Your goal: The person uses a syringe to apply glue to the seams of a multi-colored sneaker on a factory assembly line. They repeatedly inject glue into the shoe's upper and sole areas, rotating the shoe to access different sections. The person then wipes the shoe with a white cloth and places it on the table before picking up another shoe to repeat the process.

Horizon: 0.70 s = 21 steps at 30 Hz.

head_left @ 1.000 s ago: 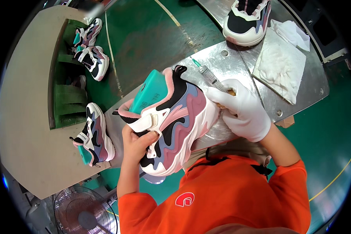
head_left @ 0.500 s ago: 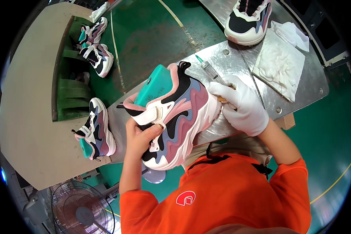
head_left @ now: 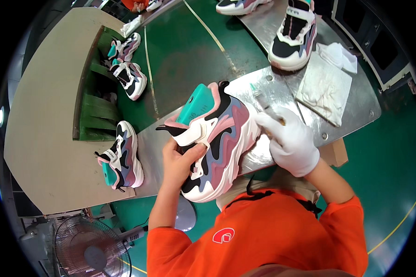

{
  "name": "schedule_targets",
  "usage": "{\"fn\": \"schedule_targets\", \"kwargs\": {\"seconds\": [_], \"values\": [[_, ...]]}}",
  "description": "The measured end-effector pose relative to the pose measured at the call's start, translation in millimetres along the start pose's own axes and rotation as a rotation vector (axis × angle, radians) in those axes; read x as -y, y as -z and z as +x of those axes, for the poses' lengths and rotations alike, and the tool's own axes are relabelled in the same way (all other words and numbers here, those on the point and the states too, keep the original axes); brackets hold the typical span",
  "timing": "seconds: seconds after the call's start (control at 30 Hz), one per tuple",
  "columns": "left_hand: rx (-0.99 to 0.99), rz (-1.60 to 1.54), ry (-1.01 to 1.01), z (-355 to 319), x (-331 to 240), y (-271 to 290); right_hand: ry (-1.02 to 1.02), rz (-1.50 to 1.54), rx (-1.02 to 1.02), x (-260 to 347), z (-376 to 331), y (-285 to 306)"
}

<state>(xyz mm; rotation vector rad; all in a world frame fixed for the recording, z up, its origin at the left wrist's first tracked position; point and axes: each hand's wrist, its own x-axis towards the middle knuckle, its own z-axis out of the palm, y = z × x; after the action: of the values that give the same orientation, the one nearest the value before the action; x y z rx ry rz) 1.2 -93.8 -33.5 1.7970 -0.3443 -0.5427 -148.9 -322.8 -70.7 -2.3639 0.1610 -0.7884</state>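
Left hand (head_left: 176, 165) clasps a shoe (head_left: 223, 147); right hand (head_left: 292, 142) curls round a syringe (head_left: 262, 99). Right of that shoe lies a cloth (head_left: 322, 92); left, a second shoe (head_left: 129, 154).

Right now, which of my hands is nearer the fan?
Left: your bare left hand, gripping a shoe, is up and to the right of the fan in the picture; your gloved right hand, holding the syringe, is farther right.

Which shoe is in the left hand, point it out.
The central shoe, heel beside the white-gloved right hand; it is the only one gripped by the bare left hand.
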Motion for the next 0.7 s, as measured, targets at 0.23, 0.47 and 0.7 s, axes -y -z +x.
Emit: {"fn": "schedule_targets", "kwargs": {"seconds": [0.23, 0.47, 0.7], "values": [[-0.157, -0.13, -0.243, 48.2, -6.6, -2.8, -0.235, 0.213, -0.211, -11.7, -19.3, 20.4], [-0.272, 0.083, -0.469, 170.4, -42.6, 25.5, -0.465, 0.217, -0.325, -51.6, -33.6, 20.8], [-0.609, 1.087, -0.587, 319.8, -19.4, 112.2, -0.532, 0.219, -0.365, -63.4, -24.0, 18.1]]}}
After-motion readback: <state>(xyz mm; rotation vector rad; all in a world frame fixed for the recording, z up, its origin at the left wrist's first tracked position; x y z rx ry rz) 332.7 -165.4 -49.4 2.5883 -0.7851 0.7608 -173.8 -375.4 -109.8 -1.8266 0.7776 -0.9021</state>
